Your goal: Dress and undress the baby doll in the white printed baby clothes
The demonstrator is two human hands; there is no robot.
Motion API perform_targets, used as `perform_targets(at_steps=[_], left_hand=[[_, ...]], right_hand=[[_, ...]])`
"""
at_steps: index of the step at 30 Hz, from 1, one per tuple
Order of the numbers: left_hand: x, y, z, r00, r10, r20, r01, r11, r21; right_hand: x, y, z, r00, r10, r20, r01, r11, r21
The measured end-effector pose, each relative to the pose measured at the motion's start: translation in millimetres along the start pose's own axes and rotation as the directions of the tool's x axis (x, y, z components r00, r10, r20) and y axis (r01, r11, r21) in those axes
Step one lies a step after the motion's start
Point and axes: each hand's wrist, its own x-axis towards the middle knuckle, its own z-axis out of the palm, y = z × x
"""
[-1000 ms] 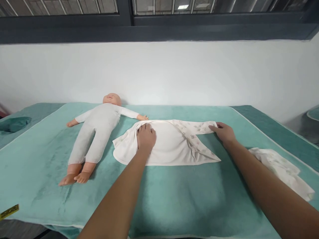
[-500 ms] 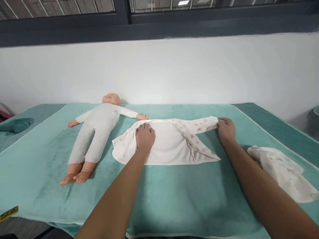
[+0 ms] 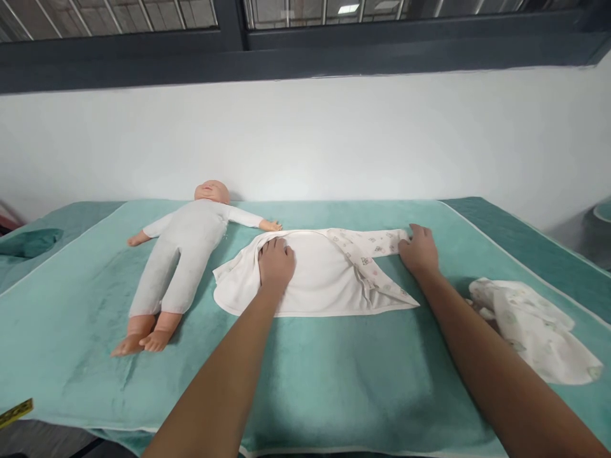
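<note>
A white baby shirt (image 3: 319,273) with small printed figures on its sleeve and front edge lies spread, showing its plain inside. My left hand (image 3: 277,262) rests flat on the shirt's left part, fingers stretched out. At the outer end of the right sleeve (image 3: 379,242) is my right hand (image 3: 420,249), its thumb by the cuff and its fingers apart from the thumb. To the left a baby doll (image 3: 191,235) in a white bodysuit lies on its back, arms spread. One doll hand nearly meets the shirt's upper edge.
A teal cloth (image 3: 344,381) covers the table. Another crumpled white printed cloth (image 3: 534,331) lies right of my right forearm. A white wall (image 3: 305,140) rises behind the table, under a dark window frame (image 3: 305,57). A yellow-black strip (image 3: 16,412) shows at the lower left.
My right hand has loosened its pinch on the sleeve end and shifted slightly left. The sleeve lies lower and flatter. My left hand stays in place on the shirt.
</note>
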Motion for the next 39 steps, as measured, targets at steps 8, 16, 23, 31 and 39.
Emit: perform_targets(at_steps=[8, 16, 23, 31, 39], left_hand=[[0, -1, 0.7, 1.000, 0.002, -0.004, -0.002, 1.000, 0.006], [-2, -1, 0.3, 1.000, 0.015, -0.009, -0.015, 1.000, 0.015], [-1, 0, 1.0, 1.000, 0.011, -0.021, -0.011, 1.000, -0.016], [2, -3, -1.4, 0.998, -0.033, -0.047, 0.027, 0.993, -0.116], [-5, -2, -11.0, 0.995, -0.053, -0.085, 0.029, 0.967, -0.254]], right_hand=[[-10, -19, 4, 0.846, -0.453, 0.279, 0.485, 0.873, -0.054], [-16, -21, 10, 0.940, -0.132, 0.314, 0.211, 0.949, -0.233], [-23, -30, -6, 0.951, -0.084, 0.298, 0.140, 0.975, -0.173], [-92, -166, 5, 0.763, -0.530, 0.370, 0.506, 0.846, 0.167], [-122, -216, 44, 0.796, -0.425, 0.431, 0.467, 0.884, 0.009]])
